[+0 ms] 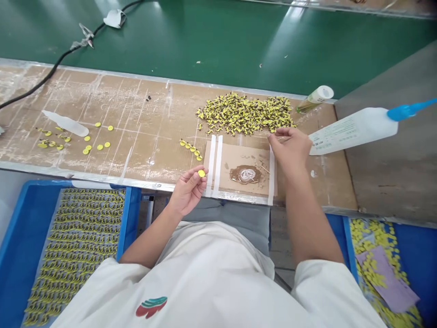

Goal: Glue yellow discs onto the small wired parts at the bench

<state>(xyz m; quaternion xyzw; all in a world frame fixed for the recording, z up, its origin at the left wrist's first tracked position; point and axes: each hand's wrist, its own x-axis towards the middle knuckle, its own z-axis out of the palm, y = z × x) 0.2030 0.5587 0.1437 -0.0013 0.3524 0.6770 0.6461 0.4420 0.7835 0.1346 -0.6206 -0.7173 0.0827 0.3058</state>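
A small round yellow disc is pinched between the thumb and fingers of my left hand, just over the table's front edge. My right hand is closed at the right end of a pile of small yellow-and-dark pieces; whatever its fingertips hold is too small to make out. Between my hands, a taped cardboard sheet carries a puddle of clear, glue-like liquid and a thin stick. Beyond my left hand, several yellow discs with dark pieces attached lie in a slanting row.
A white bottle with a blue nozzle leans at right, near a clear tube. At left lie a small white bottle and loose discs. Blue bins hold rows of finished-looking pieces and loose yellow discs.
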